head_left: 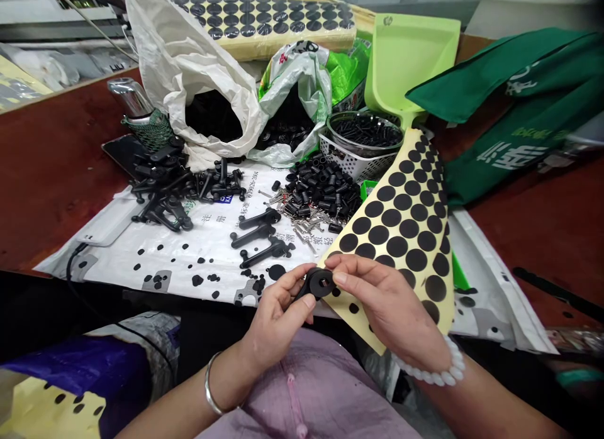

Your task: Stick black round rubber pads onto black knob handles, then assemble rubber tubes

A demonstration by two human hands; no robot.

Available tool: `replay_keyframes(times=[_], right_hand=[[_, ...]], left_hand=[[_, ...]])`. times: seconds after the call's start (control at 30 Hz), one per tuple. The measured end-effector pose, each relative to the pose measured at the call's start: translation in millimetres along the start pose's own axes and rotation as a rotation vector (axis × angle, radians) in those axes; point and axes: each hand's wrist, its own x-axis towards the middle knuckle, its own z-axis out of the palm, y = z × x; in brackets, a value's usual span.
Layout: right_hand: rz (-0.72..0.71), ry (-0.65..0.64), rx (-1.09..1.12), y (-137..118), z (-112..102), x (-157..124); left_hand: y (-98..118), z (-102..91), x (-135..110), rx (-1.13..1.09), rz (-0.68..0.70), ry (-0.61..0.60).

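My left hand (282, 310) is closed round a black plastic crank handle (321, 283), with its round end facing up and a small opening in the middle. My right hand (377, 294) pinches the right edge of that round end between thumb and fingers; whether a thin sticker is in the pinch cannot be made out. Under and beside my right hand lies a yellow backing sheet (349, 260) with rows of round black stickers (391, 219). Just beyond my left hand, several similar crank handles (264, 250) lie in a short column.
Black handles (165, 181) are heaped at the left. Small black sleeves (325, 187) and metal pieces (306, 225) are piled mid-table. Behind stand a white sack (184, 68), a green-white bag (302, 80), a bowl of screws (363, 131) and a green dustpan (410, 61).
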Motion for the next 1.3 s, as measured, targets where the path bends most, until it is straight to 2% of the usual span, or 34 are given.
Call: replay_keyframes(times=[0.77,0.93,1.1,1.3], right_hand=[[-0.030,-0.011,-0.023,9.4,0.6,-2.2],[-0.033,0.017,-0.034,8.1,4.6,-4.0],[-0.129,0.074,-0.166,10.4,9.1,-6.9],[-0.367,0.177,-0.382,19.7,12.1,-11.2]], left_hand=[[-0.9,4.7,-2.9,-0.016,0.002,0.022],[-4.3,5.0,-4.0,0.010,-0.007,0.068],[-8.7,5.4,-4.8,0.034,0.001,0.122],[-9.2,6.8,-5.6,0.043,0.017,0.149]])
